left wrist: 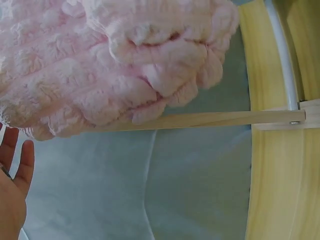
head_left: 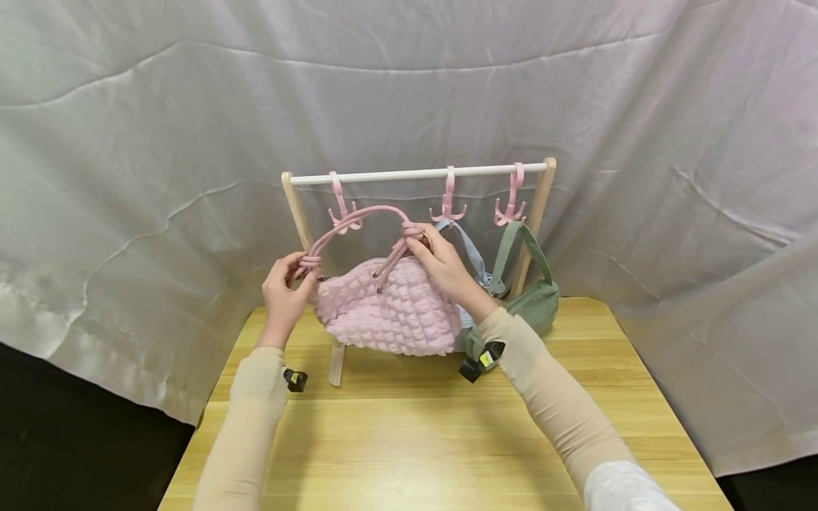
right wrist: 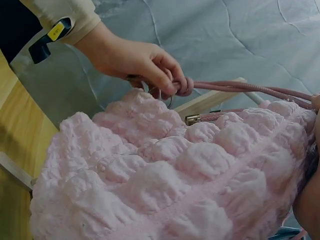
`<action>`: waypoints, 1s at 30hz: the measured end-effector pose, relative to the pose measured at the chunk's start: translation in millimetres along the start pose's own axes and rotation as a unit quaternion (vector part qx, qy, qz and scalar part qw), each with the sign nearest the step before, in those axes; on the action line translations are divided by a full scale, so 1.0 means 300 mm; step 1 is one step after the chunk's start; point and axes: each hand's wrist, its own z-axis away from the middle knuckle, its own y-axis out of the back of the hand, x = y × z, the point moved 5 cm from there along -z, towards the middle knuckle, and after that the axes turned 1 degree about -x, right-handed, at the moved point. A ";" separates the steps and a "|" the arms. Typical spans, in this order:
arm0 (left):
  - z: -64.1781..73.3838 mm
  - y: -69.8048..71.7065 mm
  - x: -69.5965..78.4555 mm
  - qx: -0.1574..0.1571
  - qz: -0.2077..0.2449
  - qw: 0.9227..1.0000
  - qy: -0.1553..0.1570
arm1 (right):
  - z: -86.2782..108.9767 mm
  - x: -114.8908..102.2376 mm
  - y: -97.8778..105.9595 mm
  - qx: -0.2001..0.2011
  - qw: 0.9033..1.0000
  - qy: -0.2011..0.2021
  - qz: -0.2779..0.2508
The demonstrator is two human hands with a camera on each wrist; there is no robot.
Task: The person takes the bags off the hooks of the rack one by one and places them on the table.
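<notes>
A puffy pink handbag hangs in the air in front of the rack, its corded handle arched above it. In the head view my left hand pinches the knotted left end of that handle. My right hand grips the knot at the handle's other end, by the bag's top edge. The right wrist view shows the left thumb and fingers closed on the cord beside a metal ring. Behind the handle, a pink hook hangs from the rack's bar, the handle overlapping it in this view.
The wooden-legged rack with its white bar stands at the back of the table. Two more pink hooks hang there, a middle hook and a right hook. A blue bag and a green bag are on the right.
</notes>
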 end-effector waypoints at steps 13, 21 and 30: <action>-0.016 0.074 -0.035 0.013 0.008 0.998 0.057 | 0.011 0.030 -0.014 0.012 0.998 -0.053 0.044; -0.017 0.118 -0.105 0.015 0.016 0.997 0.070 | 0.018 0.052 -0.032 0.008 0.997 -0.053 0.052; -0.016 0.178 -0.093 0.026 0.008 0.998 0.051 | 0.023 0.088 -0.076 0.006 0.997 -0.049 0.054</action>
